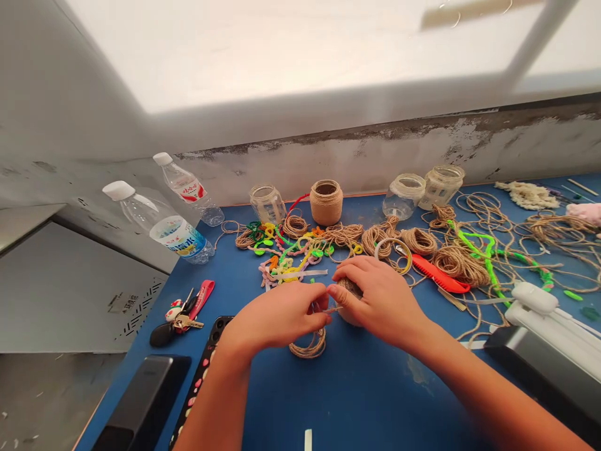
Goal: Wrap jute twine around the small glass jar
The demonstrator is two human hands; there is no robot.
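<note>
A small jar (350, 318) wrapped in brown twine sits under my right hand (380, 297), whose fingers curl over its far side with the thumb on the near side. Much of the jar is hidden by that hand. My left hand (286, 310) is closed, its fingertips pinching a strand of twine (332, 309) that runs to the jar. Below the left hand lies a loose coil of twine (310, 349) on the blue table (357, 401). A roll of clear tape (404, 262) and a red cutter (439, 274) rest just beyond the right hand.
At the back stand a twine-covered jar (327, 210) and several glass jars (404, 203). Twine bundles (457, 263) and coloured pipe cleaners (282, 266) spread before them. Two plastic bottles (176, 235), keys (182, 321) and a phone (200, 382) are left; a glue gun (535, 297) is right.
</note>
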